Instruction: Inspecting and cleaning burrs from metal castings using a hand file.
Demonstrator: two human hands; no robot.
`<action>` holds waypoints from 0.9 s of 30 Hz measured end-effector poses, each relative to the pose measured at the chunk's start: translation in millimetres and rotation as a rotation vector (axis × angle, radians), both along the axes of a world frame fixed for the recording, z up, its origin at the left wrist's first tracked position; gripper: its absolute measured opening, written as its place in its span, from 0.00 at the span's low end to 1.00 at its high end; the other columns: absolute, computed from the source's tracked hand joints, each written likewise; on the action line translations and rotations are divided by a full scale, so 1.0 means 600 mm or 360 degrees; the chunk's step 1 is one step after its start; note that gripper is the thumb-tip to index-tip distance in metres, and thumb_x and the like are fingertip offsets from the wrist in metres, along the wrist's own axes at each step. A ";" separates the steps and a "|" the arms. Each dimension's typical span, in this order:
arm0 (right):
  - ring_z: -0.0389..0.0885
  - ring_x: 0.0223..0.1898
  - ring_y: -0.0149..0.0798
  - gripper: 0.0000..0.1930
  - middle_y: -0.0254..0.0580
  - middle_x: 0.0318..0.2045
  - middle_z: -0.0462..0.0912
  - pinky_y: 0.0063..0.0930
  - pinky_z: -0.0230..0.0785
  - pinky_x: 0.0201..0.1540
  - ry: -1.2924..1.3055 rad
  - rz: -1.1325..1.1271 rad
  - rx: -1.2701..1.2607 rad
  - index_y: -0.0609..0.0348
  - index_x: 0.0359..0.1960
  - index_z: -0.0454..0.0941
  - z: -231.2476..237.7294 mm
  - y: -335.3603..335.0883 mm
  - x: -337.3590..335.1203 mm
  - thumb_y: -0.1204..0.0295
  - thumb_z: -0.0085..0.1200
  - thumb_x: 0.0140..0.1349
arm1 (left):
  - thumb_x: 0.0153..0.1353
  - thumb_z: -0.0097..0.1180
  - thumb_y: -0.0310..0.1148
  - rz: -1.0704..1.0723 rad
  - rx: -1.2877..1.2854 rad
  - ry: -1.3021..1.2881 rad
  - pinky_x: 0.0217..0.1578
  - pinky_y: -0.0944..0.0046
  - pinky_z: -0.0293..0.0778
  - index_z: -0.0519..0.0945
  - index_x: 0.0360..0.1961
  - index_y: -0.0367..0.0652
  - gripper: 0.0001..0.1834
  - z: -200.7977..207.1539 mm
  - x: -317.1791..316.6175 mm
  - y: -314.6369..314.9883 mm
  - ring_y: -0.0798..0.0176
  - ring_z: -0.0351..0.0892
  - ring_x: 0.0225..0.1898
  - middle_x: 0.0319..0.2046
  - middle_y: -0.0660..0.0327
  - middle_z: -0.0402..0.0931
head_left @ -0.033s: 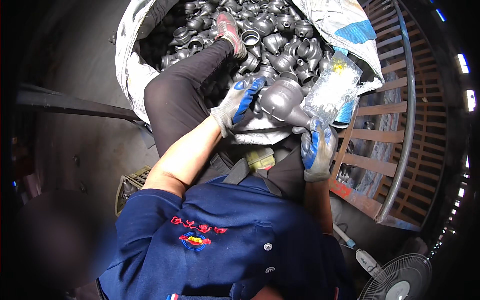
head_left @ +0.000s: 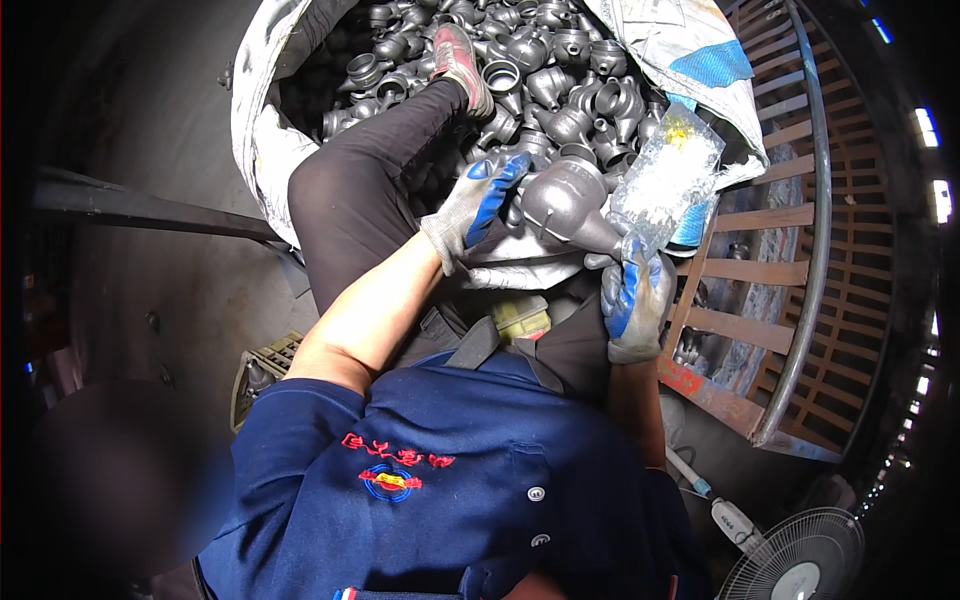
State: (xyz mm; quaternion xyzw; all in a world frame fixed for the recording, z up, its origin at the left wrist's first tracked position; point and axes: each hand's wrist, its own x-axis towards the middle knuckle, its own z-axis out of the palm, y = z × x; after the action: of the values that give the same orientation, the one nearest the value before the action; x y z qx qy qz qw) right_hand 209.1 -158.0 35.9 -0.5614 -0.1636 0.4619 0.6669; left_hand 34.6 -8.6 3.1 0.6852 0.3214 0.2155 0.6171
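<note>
A dark grey bulb-shaped metal casting [head_left: 563, 203] is in front of me, its narrow neck pointing toward me and to the right. My right hand [head_left: 637, 298], in a grey glove with blue coating, is closed around the end of that neck. My left hand [head_left: 482, 205], gloved alike, is to the left of the casting with its fingers stretched out and nothing in them. A gap shows between those fingertips and the casting's round body. Beyond both hands, a heap of similar castings [head_left: 545, 85] fills a big white woven sack [head_left: 680, 35].
A clear plastic bag [head_left: 665, 185] lies on the sack's edge by my right hand. To the right stands a rusty slatted metal rack [head_left: 757, 270]. My leg [head_left: 355, 180] reaches into the sack. A fan [head_left: 795, 560] is at lower right, and a metal bar [head_left: 150, 205] runs at left.
</note>
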 end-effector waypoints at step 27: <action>0.73 0.34 0.24 0.17 0.41 0.40 0.79 0.15 0.65 0.39 -0.0536 0.0740 0.0129 0.70 0.48 0.73 0.078 0.034 0.054 0.76 0.52 0.56 | 0.57 0.57 0.42 -0.0242 -0.0331 -0.0153 0.21 0.74 0.62 0.79 0.36 0.40 0.15 0.031 0.005 -0.039 0.78 0.66 0.22 0.22 0.71 0.72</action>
State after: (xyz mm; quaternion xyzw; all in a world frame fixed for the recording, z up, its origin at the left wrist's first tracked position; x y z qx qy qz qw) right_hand 241.5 -137.5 82.5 -0.5504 -0.4145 0.4957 0.5286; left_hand 37.5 -32.1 21.7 0.6289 0.2590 0.1662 0.7140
